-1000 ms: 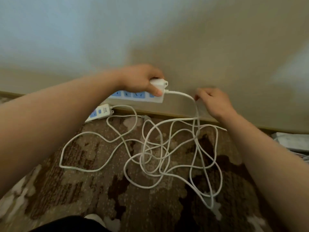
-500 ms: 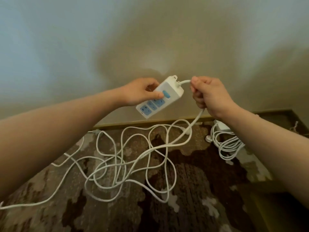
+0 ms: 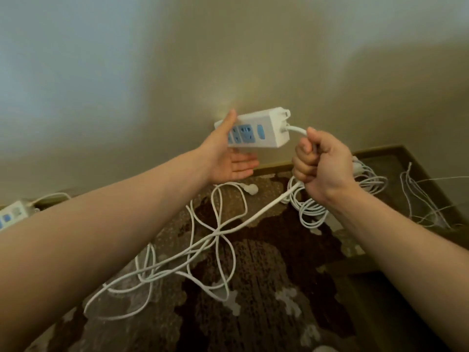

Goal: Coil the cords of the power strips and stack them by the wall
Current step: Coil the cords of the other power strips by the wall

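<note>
A white power strip with blue sockets hangs level in the air in front of the wall. My left hand is at its left end, thumb laid straight against its front and fingers stretched out flat below it. My right hand grips the strip's white cord in a fist just past where it leaves the strip. From there the cord runs down to a loose tangle on the carpet, with its plug lying near the baseboard.
A second power strip lies by the wall at the far left. A coiled white cord bundle sits by the wall behind my right hand. Thin loose wires lie at the far right. Brown patterned carpet covers the floor.
The strip has come up off the floor and turned level. My left hand's fingers have opened from gripping it. My right hand has closed into a fist on the cord.
</note>
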Action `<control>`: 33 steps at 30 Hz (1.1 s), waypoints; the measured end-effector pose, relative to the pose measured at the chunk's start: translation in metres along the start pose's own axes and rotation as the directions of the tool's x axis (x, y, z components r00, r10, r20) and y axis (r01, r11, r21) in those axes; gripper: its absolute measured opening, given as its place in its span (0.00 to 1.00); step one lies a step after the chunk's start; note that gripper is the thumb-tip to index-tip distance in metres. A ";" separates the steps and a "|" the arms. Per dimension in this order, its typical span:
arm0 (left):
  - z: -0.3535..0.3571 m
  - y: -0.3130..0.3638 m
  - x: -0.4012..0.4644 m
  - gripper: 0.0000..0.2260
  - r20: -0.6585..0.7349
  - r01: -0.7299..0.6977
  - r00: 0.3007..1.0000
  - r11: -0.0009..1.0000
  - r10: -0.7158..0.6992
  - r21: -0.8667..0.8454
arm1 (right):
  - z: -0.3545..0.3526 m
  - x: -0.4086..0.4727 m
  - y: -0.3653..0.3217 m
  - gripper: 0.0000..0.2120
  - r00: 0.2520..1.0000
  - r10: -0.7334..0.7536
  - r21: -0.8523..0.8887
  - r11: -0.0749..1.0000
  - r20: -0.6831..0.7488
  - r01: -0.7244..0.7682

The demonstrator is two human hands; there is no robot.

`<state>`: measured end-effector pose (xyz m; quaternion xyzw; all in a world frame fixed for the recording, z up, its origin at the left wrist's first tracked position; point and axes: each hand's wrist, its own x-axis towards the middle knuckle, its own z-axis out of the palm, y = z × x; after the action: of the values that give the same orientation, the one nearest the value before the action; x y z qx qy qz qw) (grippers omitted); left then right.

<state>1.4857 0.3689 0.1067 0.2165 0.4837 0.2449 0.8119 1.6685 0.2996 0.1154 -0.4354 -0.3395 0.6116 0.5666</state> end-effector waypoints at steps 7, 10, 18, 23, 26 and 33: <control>0.022 -0.031 0.046 0.27 -0.048 0.035 0.998 0.991 -0.042 -0.133 | -0.043 -0.011 0.041 0.16 0.979 0.190 -0.363 0.909 -0.071 -0.202; 0.016 -0.052 0.051 0.28 -0.132 0.043 0.991 0.991 -0.027 0.123 | -0.060 -0.005 0.045 0.12 0.950 0.084 -0.651 0.709 -0.301 -0.269; -0.004 -0.086 0.063 0.38 0.074 -0.044 0.936 -0.096 0.343 0.994 | -0.067 0.018 0.044 0.30 0.961 -0.035 -0.962 0.022 0.273 0.274; -0.005 -0.086 0.067 0.36 0.290 -0.113 0.890 -0.444 0.353 0.889 | -0.078 0.020 0.050 0.42 0.932 0.300 -0.934 -0.226 0.204 0.277; -0.002 -0.087 0.071 0.39 0.379 -0.175 0.855 -0.491 0.353 0.853 | -0.071 0.028 0.051 0.43 0.929 0.285 -0.919 -0.244 0.238 0.310; -0.022 -0.074 0.080 0.31 0.298 -0.287 0.930 -0.078 0.218 0.955 | -0.086 0.029 0.031 0.39 0.966 0.194 -0.980 -0.067 0.169 0.185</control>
<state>1.5133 0.3623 -0.0006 0.8195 0.4419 -0.0315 0.3635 1.7362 0.3173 0.0496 -0.6278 -0.7464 0.2204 0.0157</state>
